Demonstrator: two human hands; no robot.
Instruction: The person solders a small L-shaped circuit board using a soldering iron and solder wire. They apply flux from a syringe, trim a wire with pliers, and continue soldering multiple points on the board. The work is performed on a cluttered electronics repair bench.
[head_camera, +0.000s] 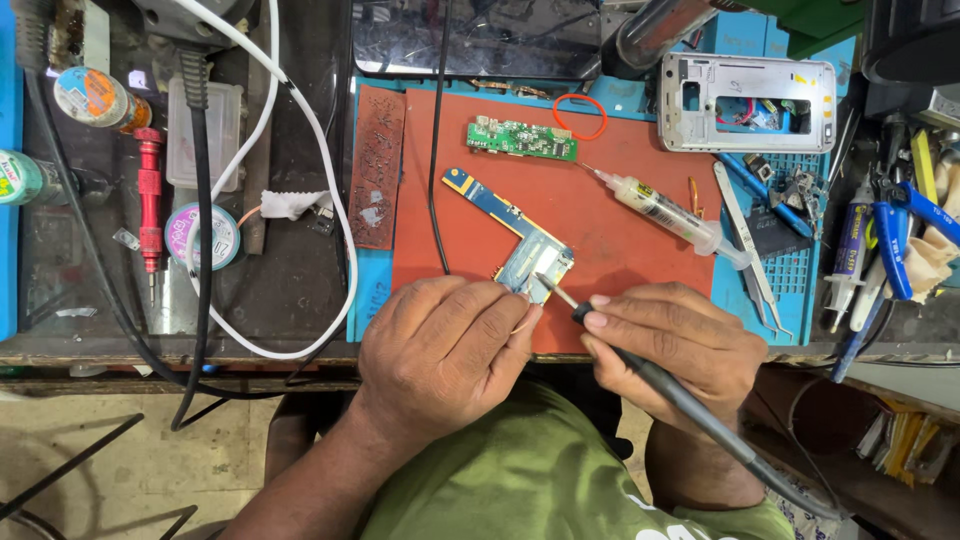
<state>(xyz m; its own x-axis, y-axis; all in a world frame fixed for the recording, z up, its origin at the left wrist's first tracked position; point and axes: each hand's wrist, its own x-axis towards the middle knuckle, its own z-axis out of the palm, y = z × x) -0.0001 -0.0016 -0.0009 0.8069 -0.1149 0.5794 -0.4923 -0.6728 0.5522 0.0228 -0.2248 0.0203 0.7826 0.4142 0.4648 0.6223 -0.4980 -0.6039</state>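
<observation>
Soldering on a phone board at the bench's front edge.

Head view: the right hand has its grip closed round a black soldering iron, tip on the blue circuit board lying on the red mat. The left hand, fingers curled and palm down, pinches a thin wire at the board's near end. A labelled flux syringe lies toward the mat's right edge, a green board toward its far edge.

Quick count from up top: two hands, left and right, one soldering iron, two circuit boards, blue and green. Also one syringe, one orange rubber band, one phone frame, one red screwdriver, one solder spool.
</observation>
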